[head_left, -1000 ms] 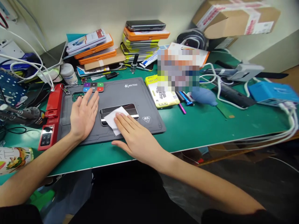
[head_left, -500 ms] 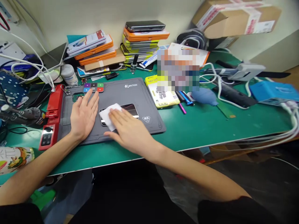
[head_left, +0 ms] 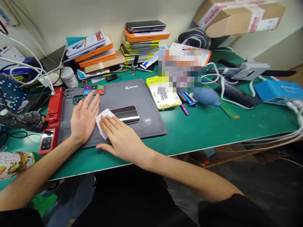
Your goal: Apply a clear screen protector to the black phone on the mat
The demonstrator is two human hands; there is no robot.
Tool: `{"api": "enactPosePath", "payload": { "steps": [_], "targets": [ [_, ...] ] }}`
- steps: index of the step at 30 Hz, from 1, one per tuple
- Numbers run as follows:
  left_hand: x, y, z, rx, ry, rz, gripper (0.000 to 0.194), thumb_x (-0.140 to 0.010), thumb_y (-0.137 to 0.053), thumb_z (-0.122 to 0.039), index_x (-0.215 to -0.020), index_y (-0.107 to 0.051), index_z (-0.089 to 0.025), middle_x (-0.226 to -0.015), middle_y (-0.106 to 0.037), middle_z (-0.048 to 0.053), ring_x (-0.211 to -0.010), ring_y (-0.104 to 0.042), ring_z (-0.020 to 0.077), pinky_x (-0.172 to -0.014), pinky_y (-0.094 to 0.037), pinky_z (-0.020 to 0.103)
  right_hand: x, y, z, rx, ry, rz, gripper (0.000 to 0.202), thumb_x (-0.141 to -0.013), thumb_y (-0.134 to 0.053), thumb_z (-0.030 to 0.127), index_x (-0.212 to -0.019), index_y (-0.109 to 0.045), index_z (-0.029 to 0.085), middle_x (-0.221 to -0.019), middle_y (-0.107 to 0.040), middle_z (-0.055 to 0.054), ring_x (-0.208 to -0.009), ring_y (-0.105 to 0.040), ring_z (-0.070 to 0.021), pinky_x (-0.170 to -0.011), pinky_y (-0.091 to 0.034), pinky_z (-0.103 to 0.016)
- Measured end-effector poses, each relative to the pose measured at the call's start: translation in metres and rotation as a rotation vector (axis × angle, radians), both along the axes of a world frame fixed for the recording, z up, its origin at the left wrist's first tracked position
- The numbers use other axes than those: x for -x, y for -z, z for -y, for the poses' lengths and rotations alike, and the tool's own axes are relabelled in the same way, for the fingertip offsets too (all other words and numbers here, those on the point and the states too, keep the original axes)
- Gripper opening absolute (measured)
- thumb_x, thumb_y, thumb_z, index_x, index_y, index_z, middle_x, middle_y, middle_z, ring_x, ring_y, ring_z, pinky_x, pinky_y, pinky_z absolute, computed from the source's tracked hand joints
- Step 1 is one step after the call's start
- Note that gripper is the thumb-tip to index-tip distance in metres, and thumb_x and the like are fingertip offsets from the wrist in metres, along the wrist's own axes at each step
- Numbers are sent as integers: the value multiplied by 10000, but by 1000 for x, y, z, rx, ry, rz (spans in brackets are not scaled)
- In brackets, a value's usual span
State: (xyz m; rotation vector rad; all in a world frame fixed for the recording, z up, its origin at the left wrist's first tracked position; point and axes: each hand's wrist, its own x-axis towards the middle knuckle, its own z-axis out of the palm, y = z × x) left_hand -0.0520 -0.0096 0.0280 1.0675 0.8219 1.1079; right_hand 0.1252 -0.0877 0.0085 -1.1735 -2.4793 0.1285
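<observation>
A small white wipe [head_left: 102, 121], thin, soft and roughly square, lies at the left end of a glossy, rounded-corner phone [head_left: 124, 114] left of the frame's centre. The right hand [head_left: 118, 137] presses flat on the wipe, its fingers straight and close together, fingertips on the cloth and thumb stretched along the near side. The left hand [head_left: 83, 118] rests palm-down just beside it on the left, fingers extended and lightly spread, touching the wipe's edge. One phone and one wipe sit on a matte dark-grey rectangular mat [head_left: 142, 97], which carries six small coloured square buttons [head_left: 94, 90] near its upper left corner. A red plastic strip [head_left: 51, 121] runs along the mat's left side. The mat lies on a smooth green table [head_left: 201, 126]. Beyond it, in the upper middle, stand two stacks of flat orange and yellow boxes [head_left: 142, 42], and a yellow packet [head_left: 163, 94] lies right of the mat.
</observation>
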Motion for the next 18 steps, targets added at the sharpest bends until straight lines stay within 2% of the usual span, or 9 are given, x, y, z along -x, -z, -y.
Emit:
{"api": "enactPosePath", "payload": {
  "steps": [4,11,14,16,18],
  "targets": [
    [1,1,0,-26,24,-39,689,-1082,-368,-676,-1661,-486,-322,-1804,-453,39,-1740,-282,270,-1446,-193,487,-10,3,9,18,-25,-10,840,-1121,-517,647,-1613,-553,-33,-1692,-526,-266,-1624,-497,-365,-1390,-370,-531],
    [0,0,0,-50,-5,-55,699,-1083,-350,-672,-1656,-491,-298,-1791,-475,52,-1737,-294,270,-1449,-183,469,4,-6,-28,60,43,37,872,-1113,-544,631,-1618,-519,-80,-1716,-491,-295,-1631,-481,-392,-1409,-324,-528],
    [0,-1,0,-23,3,-39,690,-1093,-338,-661,-1668,-473,-305,-1800,-460,46,-1737,-294,260,-1449,-181,472,1,-6,-17,33,19,49,897,-1103,-558,645,-1609,-520,-95,-1703,-496,-303,-1623,-487,-408,-1396,-350,-543],
    [0,0,1,3,6,-11,669,-1102,-338,-640,-1661,-482,-302,-1802,-456,42,-1732,-308,248,-1450,-178,471,-11,-2,-3,0,3,39,903,-1108,-540,652,-1612,-515,-96,-1692,-507,-306,-1616,-495,-409,-1386,-371,-545],
    [0,0,1,14,-2,13,652,-1105,-345,-629,-1647,-501,-302,-1796,-466,37,-1728,-317,240,-1452,-178,468,-30,2,8,1,-15,22,831,-1131,-510,622,-1627,-528,-45,-1702,-517,-263,-1623,-495,-368,-1385,-380,-531]
  ]
}}
